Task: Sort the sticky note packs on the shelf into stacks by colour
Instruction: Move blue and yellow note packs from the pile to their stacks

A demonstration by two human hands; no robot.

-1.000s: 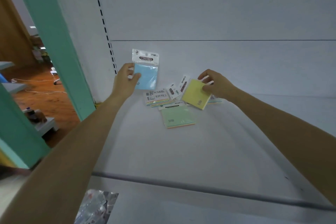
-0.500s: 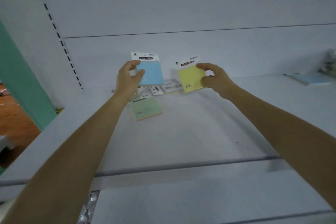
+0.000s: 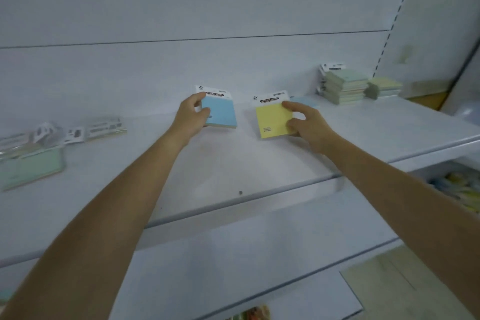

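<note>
Mid-sort: I've one pack pinched in each hand.
My left hand (image 3: 191, 118) grips a blue pack (image 3: 220, 113), my right hand (image 3: 307, 122) a yellow pack (image 3: 271, 121), both above the shelf (image 3: 233, 163); stacks (image 3: 346, 86) stand far right, an unsorted pile (image 3: 52, 145), blurred, waits left.

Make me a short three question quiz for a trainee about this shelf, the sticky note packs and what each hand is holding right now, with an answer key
1. Which colour pack is the left hand holding?
2. True or false: the yellow pack in the right hand is already lying on a sorted stack.
3. Multiple choice. Where is the tall green stack? A) at the far right of the shelf, B) at the far left, C) on the shelf below.

Key
1. The blue pack.
2. False: it is held up in the hand, apart from the stacks.
3. A. The unsorted packs lie at the left.
</note>
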